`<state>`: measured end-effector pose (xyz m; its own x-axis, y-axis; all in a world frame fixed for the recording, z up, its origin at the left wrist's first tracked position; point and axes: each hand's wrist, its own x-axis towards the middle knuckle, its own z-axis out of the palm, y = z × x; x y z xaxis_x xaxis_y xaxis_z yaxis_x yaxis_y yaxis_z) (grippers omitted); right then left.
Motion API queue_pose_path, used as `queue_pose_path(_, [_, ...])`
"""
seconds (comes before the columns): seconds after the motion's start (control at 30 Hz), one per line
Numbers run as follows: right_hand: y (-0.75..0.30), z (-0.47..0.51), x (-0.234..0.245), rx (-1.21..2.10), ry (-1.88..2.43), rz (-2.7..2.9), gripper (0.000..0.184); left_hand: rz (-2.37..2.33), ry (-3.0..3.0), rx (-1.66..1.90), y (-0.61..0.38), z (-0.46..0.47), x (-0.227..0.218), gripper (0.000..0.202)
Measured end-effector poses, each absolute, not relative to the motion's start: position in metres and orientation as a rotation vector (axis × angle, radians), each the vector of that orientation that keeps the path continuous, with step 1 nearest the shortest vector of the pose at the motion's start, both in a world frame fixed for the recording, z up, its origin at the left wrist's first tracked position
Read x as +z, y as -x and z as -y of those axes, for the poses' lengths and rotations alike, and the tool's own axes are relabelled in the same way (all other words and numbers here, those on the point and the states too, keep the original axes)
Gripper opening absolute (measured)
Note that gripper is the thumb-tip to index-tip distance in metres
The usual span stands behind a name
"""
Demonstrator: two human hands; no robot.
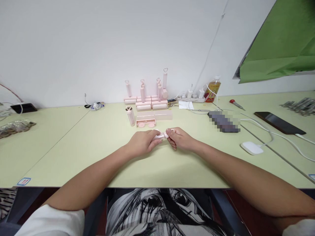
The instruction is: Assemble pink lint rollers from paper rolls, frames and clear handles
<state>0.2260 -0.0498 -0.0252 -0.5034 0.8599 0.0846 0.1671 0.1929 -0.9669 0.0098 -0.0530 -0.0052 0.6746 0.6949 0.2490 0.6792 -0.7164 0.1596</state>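
Observation:
Between my hands, just above the table, lies a small clear tube with a pale pink end [161, 135]. My left hand [144, 142] wraps round its clear part. Thumb and fingers of my right hand [180, 138] pinch the pink end; the fingers cover much of it. Beyond my left hand sits an open pink case [146, 123] with two round parts inside. A clear pink tube with a dark-filled loop on top [131, 116] stands beside it. Behind them is a long translucent pink box [154, 114].
Pink cases [144, 106] and several tubes with heart-shaped loops stand by the wall. To the right are a power strip [192, 98], a bottle [213, 89], a screwdriver [236, 104], a phone [279, 122] and a white charger [252, 148]. A coiled cable [95, 106] lies left.

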Motion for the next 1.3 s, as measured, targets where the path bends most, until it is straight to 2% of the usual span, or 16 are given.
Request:
queue_pose_path(0.8, [-0.214, 0.059, -0.035, 1.372, 0.997, 1.723, 0.056, -1.200, -2.990, 0.304, -0.009, 0.053, -0.005, 0.040])
queue_pose_path(1.03, [-0.205, 0.066, -0.021, 1.369, 1.028, 1.531, 0.058, -1.239, -3.026, 0.463, -0.011, 0.054, -0.004, 0.045])
queue_pose_path(1.2, [-0.208, 0.060, -0.020, 1.654, 1.171, 1.337, 0.053, -1.227, -3.119, 0.633, -0.010, 0.049, -0.006, 0.047])
queue_pose_path(1.3, [-0.213, 0.052, -0.021, 1.475, 1.247, 1.475, 0.042, -1.136, -3.124, 0.678, -0.009, 0.048, -0.007, 0.044])
